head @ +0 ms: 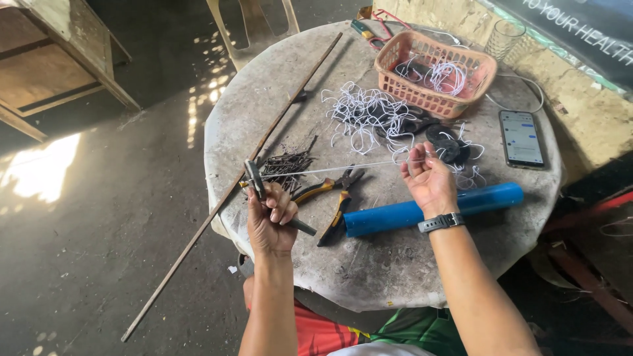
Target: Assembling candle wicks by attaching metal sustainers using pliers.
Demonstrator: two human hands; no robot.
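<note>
My left hand (pixel 269 217) grips a dark metal tool (pixel 254 179) with a handle that sticks out toward the table's front. A thin white wire (pixel 330 169) runs taut from that tool to my right hand (pixel 427 177), which pinches its other end. A black watch (pixel 440 223) sits on my right wrist. Both hands hover over a round grey table (pixel 395 264). Under the wire lie a heap of dark nails (pixel 285 165) and yellow-handled pliers (pixel 333 194).
A blue pipe (pixel 488 198) lies by my right wrist. Behind are a tangle of white wire pieces (pixel 362 115), an orange basket (pixel 432 72), a phone (pixel 521 137), a glass (pixel 504 38) and black discs (pixel 445 142). A long rusty rod (pixel 217 198) crosses the table's left edge.
</note>
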